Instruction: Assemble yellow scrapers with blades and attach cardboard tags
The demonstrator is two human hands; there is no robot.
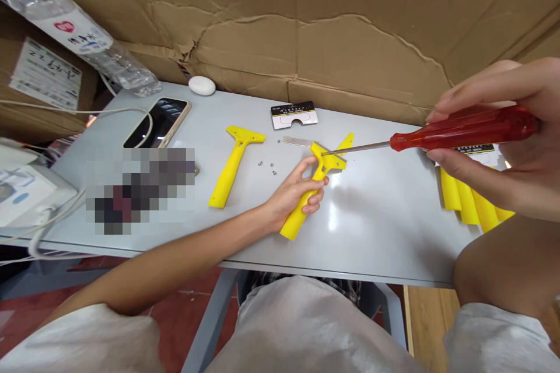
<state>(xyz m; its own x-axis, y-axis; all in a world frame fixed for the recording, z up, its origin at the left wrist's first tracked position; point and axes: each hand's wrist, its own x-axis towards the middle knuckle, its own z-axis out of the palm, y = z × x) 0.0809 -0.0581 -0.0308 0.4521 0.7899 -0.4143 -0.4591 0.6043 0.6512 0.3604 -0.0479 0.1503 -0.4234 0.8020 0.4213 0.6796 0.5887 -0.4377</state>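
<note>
My left hand is wrapped round the handle of a yellow scraper, its head pointing away from me. In my right hand is a screwdriver with a clear red handle, held between thumb and fingers. The thin shaft reaches left, and its tip meets the scraper's head near a hole. A further yellow piece shows behind that head; how they connect I cannot tell. Just left of the head lies a flat metal blade. Several small screws are scattered beside it. Another yellow scraper handle lies farther left.
A black-and-white card and a white oval object lie towards the back. Left are a phone, cables, a blurred-out patch and a tilted water bottle. Several yellow scrapers lie right. Cardboard walls the table's back.
</note>
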